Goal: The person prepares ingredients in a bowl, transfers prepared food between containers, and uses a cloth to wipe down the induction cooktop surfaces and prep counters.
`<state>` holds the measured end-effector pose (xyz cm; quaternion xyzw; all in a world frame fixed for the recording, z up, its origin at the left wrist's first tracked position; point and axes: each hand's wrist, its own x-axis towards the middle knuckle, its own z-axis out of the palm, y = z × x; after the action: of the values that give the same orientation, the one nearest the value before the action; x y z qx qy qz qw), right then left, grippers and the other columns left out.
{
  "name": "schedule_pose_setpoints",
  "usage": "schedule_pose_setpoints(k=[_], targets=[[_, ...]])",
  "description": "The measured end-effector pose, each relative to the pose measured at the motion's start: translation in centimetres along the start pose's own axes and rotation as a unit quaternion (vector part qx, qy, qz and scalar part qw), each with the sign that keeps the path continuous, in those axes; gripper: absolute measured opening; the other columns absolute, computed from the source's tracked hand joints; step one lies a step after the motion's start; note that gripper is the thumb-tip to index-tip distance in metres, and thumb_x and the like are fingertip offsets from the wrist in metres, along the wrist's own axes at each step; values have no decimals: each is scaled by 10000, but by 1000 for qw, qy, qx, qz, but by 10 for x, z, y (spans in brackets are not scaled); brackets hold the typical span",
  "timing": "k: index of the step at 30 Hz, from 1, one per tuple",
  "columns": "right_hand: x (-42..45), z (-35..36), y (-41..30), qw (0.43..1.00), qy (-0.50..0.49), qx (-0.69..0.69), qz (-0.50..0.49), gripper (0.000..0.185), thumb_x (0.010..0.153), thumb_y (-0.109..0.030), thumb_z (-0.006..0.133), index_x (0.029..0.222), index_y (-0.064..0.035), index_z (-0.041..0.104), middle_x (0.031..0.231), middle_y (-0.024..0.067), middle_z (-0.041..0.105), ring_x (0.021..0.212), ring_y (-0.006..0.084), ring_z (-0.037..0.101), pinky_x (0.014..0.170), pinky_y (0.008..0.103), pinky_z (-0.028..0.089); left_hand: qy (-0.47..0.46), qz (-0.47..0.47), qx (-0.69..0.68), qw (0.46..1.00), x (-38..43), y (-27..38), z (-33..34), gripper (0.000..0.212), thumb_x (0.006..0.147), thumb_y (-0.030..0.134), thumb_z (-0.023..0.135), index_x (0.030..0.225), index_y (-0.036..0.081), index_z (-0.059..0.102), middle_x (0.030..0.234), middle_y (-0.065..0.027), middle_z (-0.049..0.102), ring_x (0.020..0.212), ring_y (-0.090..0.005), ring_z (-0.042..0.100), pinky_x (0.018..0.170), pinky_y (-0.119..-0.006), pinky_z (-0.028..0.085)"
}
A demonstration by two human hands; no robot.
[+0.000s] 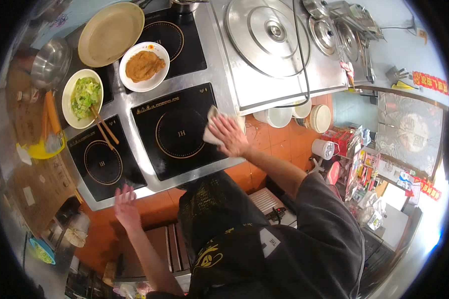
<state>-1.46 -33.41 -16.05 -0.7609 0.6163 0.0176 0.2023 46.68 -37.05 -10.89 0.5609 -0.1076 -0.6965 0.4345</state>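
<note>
My right hand [229, 135] lies flat on a folded pale cloth [210, 137], fingers spread over it. Hand and cloth are at the right edge of a black induction cooktop [179, 153] set in a stainless steel counter. My left hand [127, 209], slightly blurred, hangs empty with fingers apart by the counter's front edge, below a smaller induction cooktop [103, 179]. Chopped green vegetables [85, 95] fill a white oval bowl [68, 108]. Wooden chopsticks [106, 130] rest on its rim and reach over the smaller cooktop.
Beyond the cooktops are a white bowl of brown paste [144, 66], a large beige oval dish [110, 35] and a metal bowl [51, 61]. A big steel lid [267, 37] covers the unit at right. Buckets [278, 116] stand on the tiled floor. Yellow-handled tool [45, 149] lies left.
</note>
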Motion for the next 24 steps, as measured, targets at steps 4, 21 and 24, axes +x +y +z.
schedule_pose_setpoints(k=[4, 21, 24], targets=[[-43, 32, -68, 991, 44, 39, 121, 824, 809, -362, 466, 1507, -26, 186, 1571, 223, 119, 1462, 392, 73, 1178, 498, 64, 121, -65, -21, 990, -86, -50, -49, 522, 1013, 334, 334, 1424, 14, 370, 1395, -206, 458, 1266, -330, 463, 1071, -441, 355], [-13, 61, -241, 997, -22, 47, 63, 770, 892, -415, 465, 1473, 33, 231, 1550, 221, 185, 1460, 343, 118, 1193, 462, 59, 155, -49, -97, 982, -286, -111, -224, 411, 975, 271, 449, 1293, 17, 506, 1298, -219, 540, 1183, -326, 537, 1006, -429, 427], [-19, 113, -106, 923, 331, -76, 178, 731, 925, -352, 446, 1487, 40, 192, 1550, 261, 163, 1444, 395, 155, 1169, 497, 117, 191, -32, -58, 979, -290, -132, -221, 392, 971, 282, 470, 1254, 17, 528, 1258, -215, 561, 1157, -327, 547, 990, -423, 440]])
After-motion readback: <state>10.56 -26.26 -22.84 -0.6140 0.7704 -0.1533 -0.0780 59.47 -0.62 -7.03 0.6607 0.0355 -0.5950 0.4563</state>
